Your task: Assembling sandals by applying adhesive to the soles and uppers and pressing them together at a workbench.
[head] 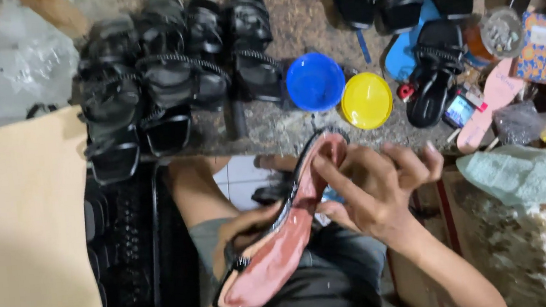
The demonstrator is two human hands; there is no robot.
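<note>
Sandal work fills the middle of the view: a flat sandal with a pink sole and black edging and straps (281,239) is held tilted over the person's lap, toe end raised toward the speckled stone surface (293,18). The left hand (244,233) is clasped around the heel half from below, while the right hand (373,187) rests spread against the toe end, fingers loose and pressing rather than clenched. The sole looks light, thin and somewhat bendable, smooth on its face, so the firmer edges and the heel seem the surest places to hold it. Beyond it on the surface sit a round blue plastic lid (315,81), a round yellow plastic lid (366,100) and rows of finished black strappy sandals (165,77)
</note>
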